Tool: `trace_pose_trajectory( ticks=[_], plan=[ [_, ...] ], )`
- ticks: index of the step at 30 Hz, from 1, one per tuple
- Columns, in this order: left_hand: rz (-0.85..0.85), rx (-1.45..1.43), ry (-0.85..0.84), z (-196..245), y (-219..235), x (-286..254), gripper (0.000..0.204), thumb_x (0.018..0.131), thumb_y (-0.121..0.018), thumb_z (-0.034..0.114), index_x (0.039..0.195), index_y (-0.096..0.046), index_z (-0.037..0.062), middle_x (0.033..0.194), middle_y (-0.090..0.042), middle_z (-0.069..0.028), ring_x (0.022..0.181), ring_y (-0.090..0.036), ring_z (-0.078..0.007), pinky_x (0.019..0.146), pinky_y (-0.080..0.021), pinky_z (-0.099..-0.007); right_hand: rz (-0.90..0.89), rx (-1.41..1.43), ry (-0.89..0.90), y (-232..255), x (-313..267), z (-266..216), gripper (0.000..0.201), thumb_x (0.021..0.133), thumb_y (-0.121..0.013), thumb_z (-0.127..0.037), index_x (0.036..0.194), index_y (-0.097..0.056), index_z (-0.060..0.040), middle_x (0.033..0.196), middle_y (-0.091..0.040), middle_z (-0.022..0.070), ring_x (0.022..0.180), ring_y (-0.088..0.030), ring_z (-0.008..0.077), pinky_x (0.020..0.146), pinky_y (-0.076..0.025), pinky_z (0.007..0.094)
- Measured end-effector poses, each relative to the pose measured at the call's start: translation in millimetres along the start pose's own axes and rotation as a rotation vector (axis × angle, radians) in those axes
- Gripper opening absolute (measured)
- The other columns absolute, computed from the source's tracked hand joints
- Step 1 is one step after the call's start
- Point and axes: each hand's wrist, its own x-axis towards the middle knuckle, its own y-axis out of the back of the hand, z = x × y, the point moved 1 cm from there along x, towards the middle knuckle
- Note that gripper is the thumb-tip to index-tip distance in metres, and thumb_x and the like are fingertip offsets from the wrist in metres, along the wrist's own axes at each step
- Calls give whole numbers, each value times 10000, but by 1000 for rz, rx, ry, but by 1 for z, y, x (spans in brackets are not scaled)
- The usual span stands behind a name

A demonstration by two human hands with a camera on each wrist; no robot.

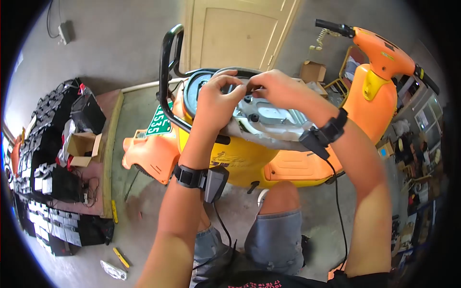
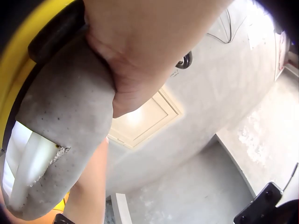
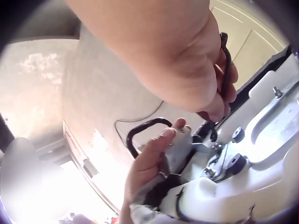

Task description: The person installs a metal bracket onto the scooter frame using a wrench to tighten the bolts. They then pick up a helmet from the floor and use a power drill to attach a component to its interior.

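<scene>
An upturned scooter seat, its metal base plate (image 1: 273, 113) facing up, lies over the yellow scooter body (image 1: 245, 161). My right hand (image 1: 281, 89) (image 3: 182, 65) grips a dark, slim wrench-like tool (image 3: 227, 67), whose lower end reaches bolts (image 3: 210, 171) near the seat's hinge end. Opposite it, my left hand (image 1: 216, 103) (image 3: 144, 165) holds a metal bracket (image 3: 178, 151) between thumb and fingers. In the left wrist view, the left hand (image 2: 135, 60) shows only its heel and wrist beside the grey seat cover (image 2: 70, 102); its fingers are hidden.
A black grab rail (image 1: 165, 67) rises left of the hands, and orange handlebars (image 1: 384, 53) stand at right. Black boxes (image 1: 48, 129) are stacked at far left, near an open carton (image 1: 84, 149). A yellow-handled tool (image 1: 121, 257) lies on the floor.
</scene>
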Motion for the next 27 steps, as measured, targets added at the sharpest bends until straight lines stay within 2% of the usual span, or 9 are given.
trace_pose_trajectory(
  ticks=[6, 8, 9, 13, 14, 15, 17, 22, 27],
  plan=[
    [9, 48, -37, 1, 1, -2, 224, 815, -721, 159, 961, -758, -7, 1291, -671, -228, 1244, -625, -322, 1074, -442, -372, -6, 40, 17, -18, 12, 18, 185, 879, -673, -14, 1058, -722, 1, 933, -729, 211, 873, -703, 365, 784, -545, 417],
    [6, 44, -33, 1, 1, -4, 203, 824, -723, 158, 951, -759, 3, 1303, -659, -243, 1260, -613, -324, 1077, -434, -370, 21, 7, 70, -19, 17, 26, 258, 849, -651, -27, 1064, -781, -86, 956, -757, 159, 920, -729, 312, 793, -563, 399],
    [0, 45, -38, 3, 1, -4, 198, 828, -724, 156, 948, -758, 3, 1305, -659, -241, 1262, -611, -327, 1076, -435, -371, -8, 29, 41, -21, 21, 33, 277, 838, -674, -44, 1085, -784, -106, 959, -753, 169, 902, -726, 326, 787, -565, 401],
    [-4, 41, -34, -4, 1, -5, 193, 848, -729, 153, 970, -752, 5, 1318, -658, -217, 1261, -607, -336, 1079, -431, -375, 12, -3, 97, -19, 24, 35, 261, 828, -713, -83, 1074, -788, -132, 941, -731, 200, 857, -707, 366, 755, -554, 434],
    [-8, 43, -27, -2, 1, -6, 197, 848, -731, 154, 975, -750, 4, 1319, -658, -214, 1259, -608, -335, 1079, -431, -375, 12, -66, 118, -23, 28, 39, 281, 827, -714, -85, 1093, -785, -137, 946, -735, 193, 856, -707, 364, 754, -556, 425],
    [-21, 24, -7, -1, 1, -6, 173, 853, -739, 114, 973, -741, -10, 1348, -647, -189, 1275, -582, -278, 1099, -393, -353, 6, -85, 114, -22, 31, 40, 291, 826, -701, -78, 1098, -785, -139, 938, -739, 186, 855, -709, 357, 754, -557, 419],
    [-31, 43, 19, -1, 1, -6, 171, 846, -744, 116, 968, -745, -4, 1347, -648, -190, 1281, -579, -281, 1105, -386, -360, -5, -88, 108, -17, 30, 33, 321, 819, -664, -67, 1104, -788, -148, 923, -754, 159, 844, -717, 328, 755, -560, 400],
    [-31, 25, 52, 1, 1, -6, 178, 835, -750, 135, 958, -757, 6, 1340, -657, -177, 1293, -577, -285, 1108, -391, -371, -95, -136, 88, -14, 41, 33, 285, 815, -634, -82, 1046, -797, -120, 929, -763, 141, 828, -720, 304, 756, -556, 388],
    [-2, 6, 17, -6, 0, -7, 187, 835, -749, 136, 961, -751, -2, 1332, -658, -190, 1297, -579, -291, 1106, -395, -359, -151, 35, -3, -15, 39, 40, 251, 856, -703, -89, 1100, -757, -67, 957, -764, 133, 804, -724, 258, 726, -560, 400]
  ],
)
